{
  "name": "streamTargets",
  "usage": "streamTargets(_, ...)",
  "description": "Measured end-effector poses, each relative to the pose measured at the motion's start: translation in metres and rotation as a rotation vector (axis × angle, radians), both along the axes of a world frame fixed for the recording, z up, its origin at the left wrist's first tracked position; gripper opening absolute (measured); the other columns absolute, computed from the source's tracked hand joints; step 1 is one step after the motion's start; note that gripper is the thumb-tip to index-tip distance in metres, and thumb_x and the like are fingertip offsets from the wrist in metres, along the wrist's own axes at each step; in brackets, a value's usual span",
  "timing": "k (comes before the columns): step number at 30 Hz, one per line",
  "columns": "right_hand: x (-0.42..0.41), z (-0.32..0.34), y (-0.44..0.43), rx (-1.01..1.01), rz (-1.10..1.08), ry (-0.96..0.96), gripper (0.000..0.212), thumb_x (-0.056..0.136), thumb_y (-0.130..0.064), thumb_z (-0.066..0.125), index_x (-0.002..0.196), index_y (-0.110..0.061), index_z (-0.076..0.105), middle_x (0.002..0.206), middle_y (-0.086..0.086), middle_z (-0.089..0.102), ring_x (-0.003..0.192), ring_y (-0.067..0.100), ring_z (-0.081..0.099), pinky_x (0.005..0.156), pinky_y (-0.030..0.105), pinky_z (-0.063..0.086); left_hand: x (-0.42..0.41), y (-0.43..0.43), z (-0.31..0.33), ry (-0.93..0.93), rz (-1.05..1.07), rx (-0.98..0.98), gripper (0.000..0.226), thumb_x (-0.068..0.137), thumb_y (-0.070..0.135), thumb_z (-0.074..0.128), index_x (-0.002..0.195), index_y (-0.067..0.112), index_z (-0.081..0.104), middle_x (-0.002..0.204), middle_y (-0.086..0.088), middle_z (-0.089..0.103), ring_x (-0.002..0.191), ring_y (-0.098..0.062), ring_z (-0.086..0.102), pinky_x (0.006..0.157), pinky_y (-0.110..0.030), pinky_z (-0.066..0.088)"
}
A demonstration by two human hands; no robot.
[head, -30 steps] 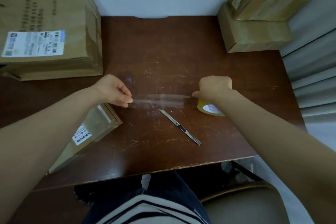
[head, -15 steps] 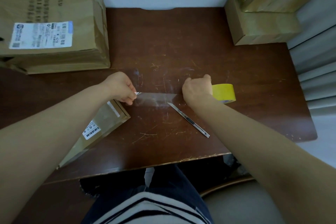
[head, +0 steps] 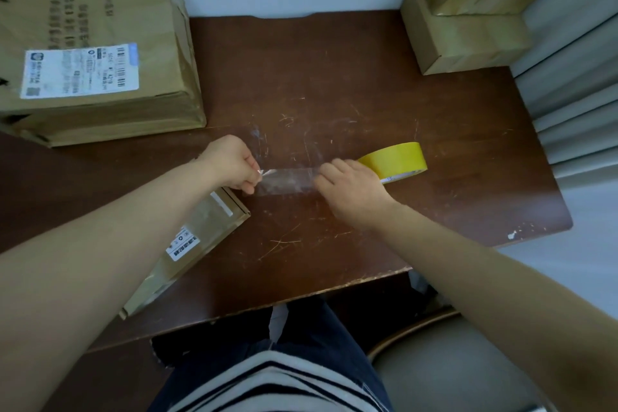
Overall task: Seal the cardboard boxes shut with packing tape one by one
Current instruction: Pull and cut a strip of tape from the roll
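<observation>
The left hand's [head: 234, 164] thumb and forefinger are pinching the free end of a clear tape strip [head: 287, 179]. The right hand's [head: 351, 192] fingers are curling round the left side of the yellow roll [head: 401, 159], which is standing tilted on edge. The strip is stretching left to right just above the table [head: 334, 84]. A flat box [head: 200, 231] is lying under the left forearm, its small white sticker too blurred to read. A big box [head: 100, 27] at far left is showing a barcoded label [head: 80, 68], also unreadable. Two boxes [head: 465, 40] are sitting stacked at far right.
</observation>
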State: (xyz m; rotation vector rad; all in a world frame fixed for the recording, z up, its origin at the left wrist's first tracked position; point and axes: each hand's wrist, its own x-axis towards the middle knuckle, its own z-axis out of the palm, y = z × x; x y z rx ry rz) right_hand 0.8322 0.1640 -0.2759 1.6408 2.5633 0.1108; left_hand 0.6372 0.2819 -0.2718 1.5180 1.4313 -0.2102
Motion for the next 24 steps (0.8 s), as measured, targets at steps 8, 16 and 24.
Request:
streamTargets(8, 0.010, -0.037, -0.090, -0.414, -0.817, 0.169, 0.042, 0.100, -0.024, 0.044, 0.141, -0.014, 0.040, 0.133, 0.007, 0.045, 0.123, 0.025, 0.041, 0.089, 0.033, 0.043, -0.004, 0.001, 0.002, -0.058, -0.006, -0.023, 0.002, 0.084, 0.004, 0.069, 0.083, 0.003, 0.070, 0.081, -0.015, 0.072, 0.067, -0.016, 0.070, 0.070, -0.027, 0.058)
streamTargets(16, 0.001, -0.030, -0.103, -0.440, -1.095, 0.700, 0.028, 0.089, -0.013, 0.049, 0.116, -0.019, 0.054, 0.106, 0.001, 0.052, 0.090, 0.024, 0.054, 0.069, 0.027, 0.035, -0.008, 0.001, 0.005, -0.095, -0.021, -0.049, 0.002, 0.085, 0.003, 0.068, 0.086, 0.002, 0.069, 0.080, -0.012, 0.071, 0.066, -0.016, 0.069, 0.060, -0.019, 0.056)
streamTargets(24, -0.036, -0.008, -0.057, -0.409, -1.013, 1.204, 0.019, 0.102, -0.029, 0.041, 0.104, -0.027, 0.059, 0.054, -0.017, 0.053, 0.048, -0.001, 0.046, 0.047, 0.012, 0.038, -0.010, 0.002, 0.004, -0.112, 0.004, -0.069, 0.001, 0.085, 0.001, 0.067, 0.084, 0.001, 0.068, 0.075, -0.012, 0.070, 0.063, -0.016, 0.069, 0.062, -0.021, 0.057)
